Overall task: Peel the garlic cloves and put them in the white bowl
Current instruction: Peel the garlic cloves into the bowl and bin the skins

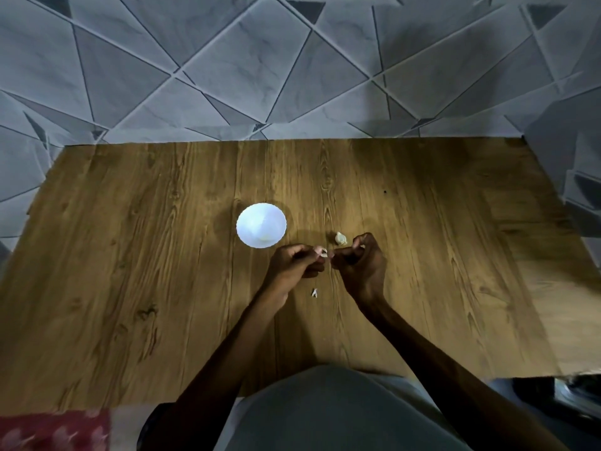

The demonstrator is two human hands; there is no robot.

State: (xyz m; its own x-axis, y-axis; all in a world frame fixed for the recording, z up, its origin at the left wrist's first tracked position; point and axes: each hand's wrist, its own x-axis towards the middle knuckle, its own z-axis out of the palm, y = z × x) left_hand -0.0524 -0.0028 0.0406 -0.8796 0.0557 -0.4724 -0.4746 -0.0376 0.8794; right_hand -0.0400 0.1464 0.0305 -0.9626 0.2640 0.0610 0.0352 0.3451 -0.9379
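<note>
Right of white bowl (248,219), left hand (294,265), right hand (362,266) both pinch 1 garlic clove (324,254); long axis unclear

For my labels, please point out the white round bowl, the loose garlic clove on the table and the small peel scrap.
White round bowl (251,222): head view, bare inner wall.
Loose pale garlic clove (340,238): head view, its middle.
Small pale peel scrap (314,292): head view, its middle.

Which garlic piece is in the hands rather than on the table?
The held clove, pinched between left hand and right hand. The loose clove lies on the table beyond them, a peel scrap nearer the person.
</note>
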